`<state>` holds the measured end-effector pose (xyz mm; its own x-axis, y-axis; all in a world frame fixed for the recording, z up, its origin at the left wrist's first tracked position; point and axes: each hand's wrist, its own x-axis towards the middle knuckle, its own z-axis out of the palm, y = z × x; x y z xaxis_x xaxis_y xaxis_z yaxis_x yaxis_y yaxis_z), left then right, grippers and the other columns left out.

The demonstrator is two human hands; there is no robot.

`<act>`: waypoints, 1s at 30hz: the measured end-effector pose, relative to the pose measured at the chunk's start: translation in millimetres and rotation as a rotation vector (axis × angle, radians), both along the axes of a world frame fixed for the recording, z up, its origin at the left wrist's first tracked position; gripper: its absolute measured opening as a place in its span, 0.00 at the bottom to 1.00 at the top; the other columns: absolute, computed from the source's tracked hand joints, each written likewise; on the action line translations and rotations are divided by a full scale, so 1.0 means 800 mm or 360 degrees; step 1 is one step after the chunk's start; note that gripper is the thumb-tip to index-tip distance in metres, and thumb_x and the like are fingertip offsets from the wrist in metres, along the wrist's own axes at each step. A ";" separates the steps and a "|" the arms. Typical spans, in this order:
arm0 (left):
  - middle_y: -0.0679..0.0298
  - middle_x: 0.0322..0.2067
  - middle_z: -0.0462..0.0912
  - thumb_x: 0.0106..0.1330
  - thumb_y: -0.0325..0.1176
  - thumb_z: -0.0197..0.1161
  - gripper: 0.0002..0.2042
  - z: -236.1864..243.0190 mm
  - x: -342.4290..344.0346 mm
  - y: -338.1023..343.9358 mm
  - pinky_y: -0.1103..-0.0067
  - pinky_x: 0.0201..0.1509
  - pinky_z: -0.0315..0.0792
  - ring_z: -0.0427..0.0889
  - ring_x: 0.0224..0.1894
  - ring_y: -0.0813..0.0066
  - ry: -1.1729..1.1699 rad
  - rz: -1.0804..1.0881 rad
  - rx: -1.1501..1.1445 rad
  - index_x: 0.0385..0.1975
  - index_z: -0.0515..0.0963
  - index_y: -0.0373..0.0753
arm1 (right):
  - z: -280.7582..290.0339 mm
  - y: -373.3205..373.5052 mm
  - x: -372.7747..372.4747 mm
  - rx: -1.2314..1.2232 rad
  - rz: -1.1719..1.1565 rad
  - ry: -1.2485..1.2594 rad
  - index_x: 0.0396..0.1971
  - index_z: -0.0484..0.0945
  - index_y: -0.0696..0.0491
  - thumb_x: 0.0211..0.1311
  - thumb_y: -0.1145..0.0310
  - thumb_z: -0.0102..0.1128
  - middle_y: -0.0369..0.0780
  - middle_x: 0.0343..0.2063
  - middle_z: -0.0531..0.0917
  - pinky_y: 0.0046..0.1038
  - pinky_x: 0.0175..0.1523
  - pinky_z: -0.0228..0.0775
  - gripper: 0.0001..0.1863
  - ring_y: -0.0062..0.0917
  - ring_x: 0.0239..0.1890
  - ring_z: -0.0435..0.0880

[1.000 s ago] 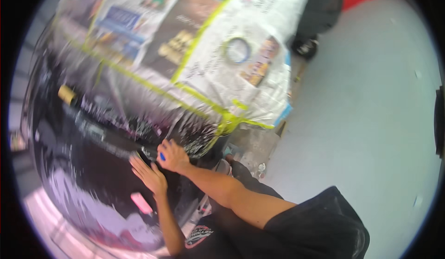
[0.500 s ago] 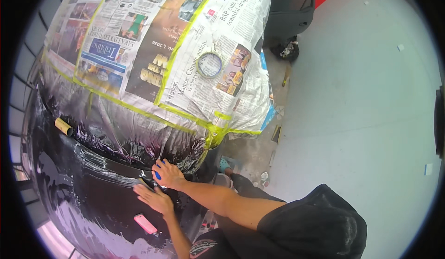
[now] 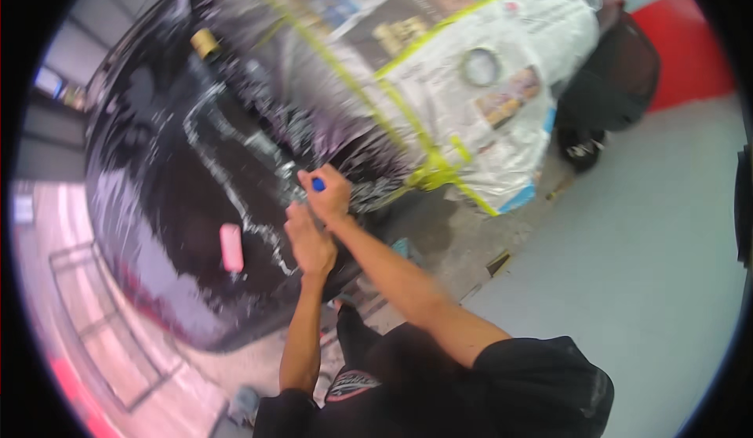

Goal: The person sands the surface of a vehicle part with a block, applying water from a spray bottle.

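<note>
My right hand [image 3: 332, 193] is closed around a small blue object [image 3: 318, 184], mostly hidden by the fingers. It is over the wet black car panel [image 3: 200, 156], close to the masked edge. Just nearer to me, my left hand [image 3: 311, 243] reaches along the panel with fingers extended. Blur hides whether anything lies under its fingertips. A pink block [image 3: 231, 247] rests on the panel to the left of my hands. Farther off, a tan roll [image 3: 205, 44] sits beside the plastic film. White, foamy streaks [image 3: 216, 163] run across the black surface.
Newspaper [image 3: 439, 42] and clear film, edged with yellow-green tape [image 3: 431, 167], cover the part beyond the panel. A tape roll [image 3: 481, 68] lies on the paper. A pale wall [image 3: 612, 281] stands at the right. At the lower left are a metal frame and pinkish floor.
The view has turned, exposing more of the panel's left side and the floor. My left hand is closer to my right wrist. The blue object remains in my right hand.
</note>
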<state>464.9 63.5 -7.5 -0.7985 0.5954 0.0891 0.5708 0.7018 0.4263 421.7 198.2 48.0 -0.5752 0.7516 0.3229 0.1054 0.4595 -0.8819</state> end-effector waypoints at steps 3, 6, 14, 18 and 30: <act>0.42 0.78 0.52 0.75 0.44 0.51 0.35 0.031 -0.092 0.013 0.53 0.81 0.45 0.48 0.81 0.46 0.0341 0.0013 -0.0145 0.75 0.57 0.28 | 0.013 -0.023 -0.026 0.0067 0.0372 -0.0090 0.16 0.80 0.55 0.65 0.62 0.68 0.48 0.16 0.78 0.41 0.27 0.69 0.19 0.47 0.19 0.78; 0.45 0.78 0.55 0.78 0.44 0.47 0.32 0.033 -0.172 0.008 0.54 0.80 0.49 0.51 0.81 0.48 0.0562 0.0269 -0.0216 0.75 0.59 0.28 | 0.033 -0.068 -0.053 0.0058 0.0582 -0.0096 0.19 0.83 0.56 0.68 0.56 0.63 0.53 0.17 0.80 0.45 0.29 0.71 0.22 0.52 0.20 0.81; 0.46 0.77 0.58 0.81 0.47 0.45 0.33 0.001 -0.104 0.019 0.52 0.80 0.50 0.54 0.80 0.49 0.0555 0.0181 -0.0640 0.76 0.56 0.29 | 0.024 -0.022 0.001 0.0155 0.0240 -0.0089 0.24 0.83 0.53 0.65 0.62 0.67 0.43 0.29 0.85 0.44 0.40 0.76 0.13 0.45 0.32 0.84; 0.43 0.78 0.52 0.82 0.47 0.43 0.33 0.026 -0.250 -0.017 0.53 0.81 0.48 0.49 0.81 0.48 0.0420 0.0565 -0.0228 0.77 0.53 0.27 | -0.013 0.008 0.047 0.0538 0.0151 -0.0447 0.34 0.80 0.48 0.64 0.63 0.69 0.40 0.37 0.79 0.43 0.47 0.74 0.08 0.43 0.43 0.79; 0.42 0.78 0.52 0.81 0.44 0.47 0.33 0.034 -0.305 -0.006 0.54 0.82 0.45 0.48 0.81 0.48 0.0366 0.0623 -0.0195 0.76 0.54 0.27 | -0.035 0.003 0.062 0.0786 0.0300 -0.0875 0.40 0.79 0.46 0.67 0.62 0.65 0.37 0.42 0.79 0.42 0.51 0.72 0.07 0.40 0.47 0.78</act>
<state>220.8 58.9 19.4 -0.9330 0.2704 0.2376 0.3229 0.9204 0.2204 471.5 200.5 19.8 -0.8548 0.4673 0.2258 0.3506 0.8407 -0.4127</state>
